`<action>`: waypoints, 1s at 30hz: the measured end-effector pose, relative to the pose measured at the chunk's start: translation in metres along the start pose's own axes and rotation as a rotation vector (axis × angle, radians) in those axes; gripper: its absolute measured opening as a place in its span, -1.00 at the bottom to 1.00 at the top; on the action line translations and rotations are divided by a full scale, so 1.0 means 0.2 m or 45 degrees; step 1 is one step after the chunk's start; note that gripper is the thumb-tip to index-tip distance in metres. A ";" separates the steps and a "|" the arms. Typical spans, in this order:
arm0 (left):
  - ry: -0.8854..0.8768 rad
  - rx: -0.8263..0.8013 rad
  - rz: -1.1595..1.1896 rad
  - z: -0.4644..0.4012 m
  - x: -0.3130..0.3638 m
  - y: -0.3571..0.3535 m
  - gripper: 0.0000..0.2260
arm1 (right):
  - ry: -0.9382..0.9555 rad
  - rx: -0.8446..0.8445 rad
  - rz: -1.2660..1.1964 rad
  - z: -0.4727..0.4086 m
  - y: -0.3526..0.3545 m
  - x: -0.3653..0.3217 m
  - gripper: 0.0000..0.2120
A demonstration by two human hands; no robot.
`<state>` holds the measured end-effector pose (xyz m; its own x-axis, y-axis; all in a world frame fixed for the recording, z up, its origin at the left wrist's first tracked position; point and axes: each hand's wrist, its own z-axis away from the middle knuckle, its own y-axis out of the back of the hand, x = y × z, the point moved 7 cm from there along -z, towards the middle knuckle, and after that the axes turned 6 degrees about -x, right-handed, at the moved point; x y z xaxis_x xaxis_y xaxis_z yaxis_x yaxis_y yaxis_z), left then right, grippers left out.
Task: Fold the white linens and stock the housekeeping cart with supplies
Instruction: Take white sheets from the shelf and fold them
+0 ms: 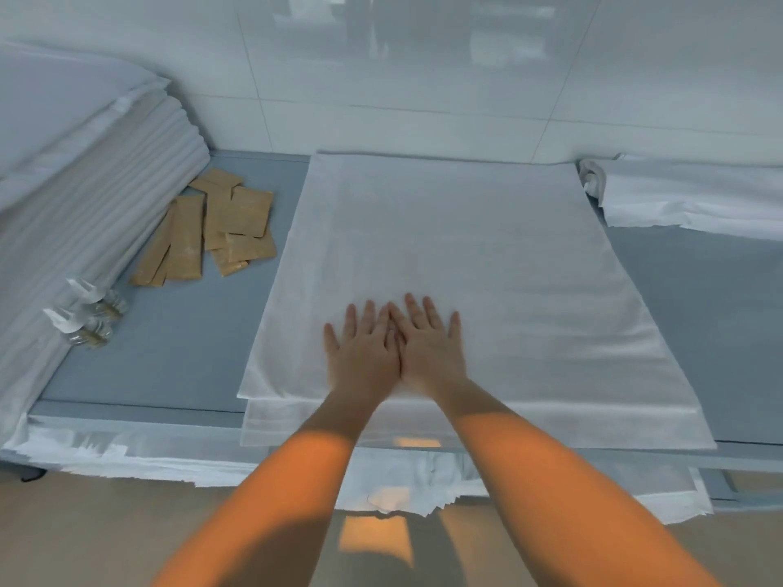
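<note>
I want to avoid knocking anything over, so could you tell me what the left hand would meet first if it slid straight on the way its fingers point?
Only more of the white linen under the left hand, then probably the tiled wall.

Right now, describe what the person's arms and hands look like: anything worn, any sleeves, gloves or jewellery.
Both forearms are bare as far as the view reaches; no sleeves show. The left hand and right hand wear no gloves, and no rings, watch or bracelets show on either wrist. Fingernails look short and unpainted, though blur makes that uncertain. A warm patch of light falls across both forearms.
</note>
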<state>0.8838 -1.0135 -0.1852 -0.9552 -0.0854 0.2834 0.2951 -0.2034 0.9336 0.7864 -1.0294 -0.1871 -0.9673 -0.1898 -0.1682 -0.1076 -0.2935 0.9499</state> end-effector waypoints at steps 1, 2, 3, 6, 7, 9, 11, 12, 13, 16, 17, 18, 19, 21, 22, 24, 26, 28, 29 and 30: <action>0.021 -0.016 -0.022 0.01 0.01 -0.02 -0.51 | -0.025 0.002 0.001 0.02 0.00 0.06 -0.52; 0.054 -0.026 -0.058 0.01 -0.01 -0.03 -0.50 | -0.068 -0.003 -0.002 0.03 0.01 0.15 -0.51; 0.081 -0.034 -0.101 0.00 -0.02 -0.03 -0.48 | -0.121 -0.009 0.003 0.06 0.01 0.26 -0.49; 0.106 -0.034 -0.156 0.00 -0.04 -0.03 -0.45 | -0.285 -0.012 0.038 0.15 0.05 0.65 -0.45; 0.107 -0.028 -0.161 0.01 -0.03 -0.03 -0.45 | -0.348 -0.012 0.037 0.19 0.06 0.79 -0.44; 0.109 -0.012 -0.178 0.01 -0.02 -0.03 -0.45 | -0.463 0.002 0.024 0.29 0.10 1.07 -0.43; 0.123 -0.017 -0.195 0.00 -0.03 -0.03 -0.44 | -0.533 0.023 -0.003 0.39 0.13 1.29 -0.42; 0.142 -0.027 -0.195 -0.01 -0.03 -0.03 -0.44 | -0.549 0.023 -0.018 0.44 0.14 1.38 -0.42; 0.167 -0.033 -0.194 0.00 -0.02 -0.03 -0.45 | -0.562 0.011 -0.032 0.47 0.14 1.44 -0.42; 0.209 -0.028 -0.163 0.05 0.07 -0.06 -0.49 | -0.630 -0.018 -0.037 0.51 0.15 1.49 -0.44; 0.181 -0.027 -0.155 0.08 0.14 -0.08 -0.50 | -0.632 0.007 -0.038 0.50 0.15 1.44 -0.44; 0.126 -0.034 -0.160 0.12 0.24 -0.12 -0.51 | -0.594 0.040 -0.043 0.48 0.16 1.36 -0.45; 0.056 -0.046 -0.169 0.16 0.36 -0.17 -0.52 | -0.505 0.076 -0.050 0.46 0.15 1.24 -0.47; -0.062 -0.054 -0.172 0.21 0.57 -0.25 -0.54 | -0.251 0.134 -0.066 0.44 0.10 0.94 -0.51; -0.089 -0.054 -0.165 0.23 0.64 -0.28 -0.55 | -0.164 0.150 -0.074 0.44 0.07 0.81 -0.53; -0.093 -0.044 -0.146 0.25 0.68 -0.30 -0.55 | -0.142 0.189 -0.090 0.45 0.02 0.68 -0.54; -0.069 -0.020 -0.156 0.27 0.61 -0.29 -0.49 | -0.181 0.229 -0.066 0.47 0.00 0.69 -0.54; -0.027 0.006 -0.203 0.28 0.49 -0.27 -0.36 | -0.202 0.263 -0.005 0.50 0.00 0.78 -0.54; 0.001 0.016 -0.216 0.28 0.42 -0.25 -0.31 | -0.212 0.269 0.027 0.51 0.00 0.82 -0.52; 0.023 0.020 -0.221 0.27 0.34 -0.23 -0.27 | -0.224 0.256 0.056 0.52 0.00 0.86 -0.49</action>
<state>0.8030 -0.9565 -0.1975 -0.9912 -0.0679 0.1137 0.1252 -0.2012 0.9715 0.5952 -0.9649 -0.1881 -0.9952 -0.0272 -0.0941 -0.0912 -0.0930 0.9915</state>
